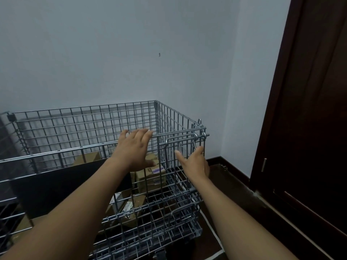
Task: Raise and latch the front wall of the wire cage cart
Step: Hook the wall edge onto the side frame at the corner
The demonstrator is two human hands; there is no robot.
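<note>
The front wall [169,147] of the cage cart [84,128] looks raised already, so latching is what's left. Its top rail is pressed by the open left hand [134,149]; the latch handle [187,139] is loosely hooked by the right hand's [194,162] fingers. Probably needs sliding home next.

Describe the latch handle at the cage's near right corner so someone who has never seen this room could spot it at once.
Start at the wire cage cart in the corner of the pale walls, then follow its raised front wall rightward past the left hand. The latch handle is the rounded bar loop near the top, just above the right hand. Unlike the thin grid wires around it, it is thicker and bent.
</note>
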